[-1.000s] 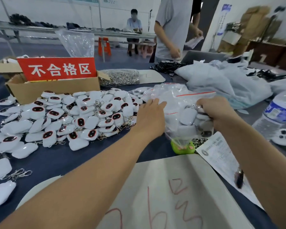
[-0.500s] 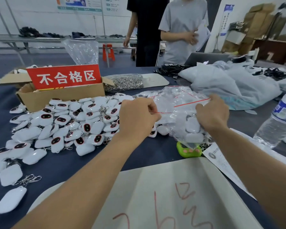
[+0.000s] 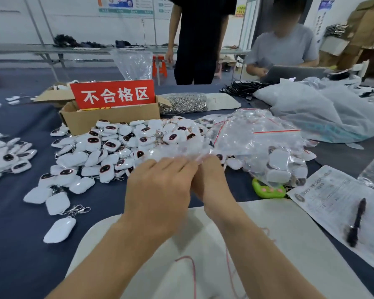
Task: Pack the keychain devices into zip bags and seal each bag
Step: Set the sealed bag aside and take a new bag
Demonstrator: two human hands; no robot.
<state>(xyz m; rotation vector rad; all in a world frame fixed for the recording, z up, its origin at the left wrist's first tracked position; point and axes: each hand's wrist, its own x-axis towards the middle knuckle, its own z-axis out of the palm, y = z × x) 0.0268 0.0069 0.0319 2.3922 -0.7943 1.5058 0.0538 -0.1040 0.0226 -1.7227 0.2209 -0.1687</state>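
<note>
A big pile of white keychain devices with dark faces lies on the blue table, left of centre. My left hand and my right hand are close together in front of it. Both pinch the edge of a clear, blurred zip bag at the fingertips. I cannot tell whether this bag holds anything. To the right lies a heap of clear zip bags with red seal strips. A filled bag of devices rests at its near right side.
A cardboard box with a red sign stands behind the pile, a bag of metal clasps beside it. A green gadget, a printed sheet with a pen and a white board lie near me. Two people are across the table.
My hands were apart at the top of the bag heap on the right. They have come together nearer me, left of it, holding a clear bag. The view has tilted up.
</note>
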